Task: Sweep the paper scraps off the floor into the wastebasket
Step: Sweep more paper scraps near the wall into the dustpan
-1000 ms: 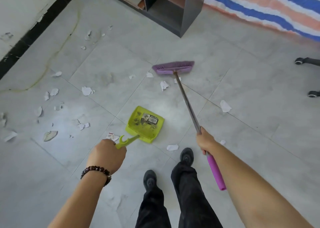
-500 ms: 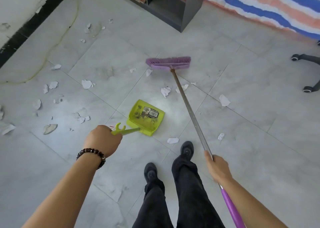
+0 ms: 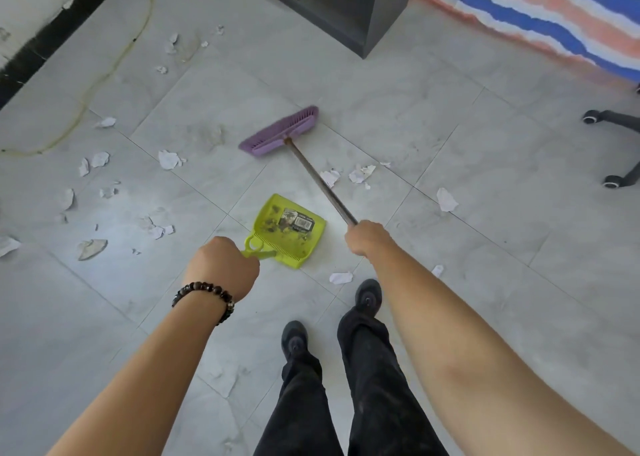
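My left hand grips the handle of a lime-green dustpan that rests on the grey tiled floor in front of my feet, a label stuck inside it. My right hand holds the metal shaft of a purple broom, whose head sits tilted on the floor beyond the pan. White paper scraps lie right of the shaft, another scrap farther right, one by my right shoe, and several spread over the left floor. No wastebasket is in view.
A dark open cabinet stands at the top centre. A striped tarp covers the top right. Black chair legs with castors reach in from the right edge. A white wall with black skirting runs along the left.
My right hand has slid up the broom shaft toward the head. The broom head has swung left and nearer, now angled. The dustpan has stayed in place.
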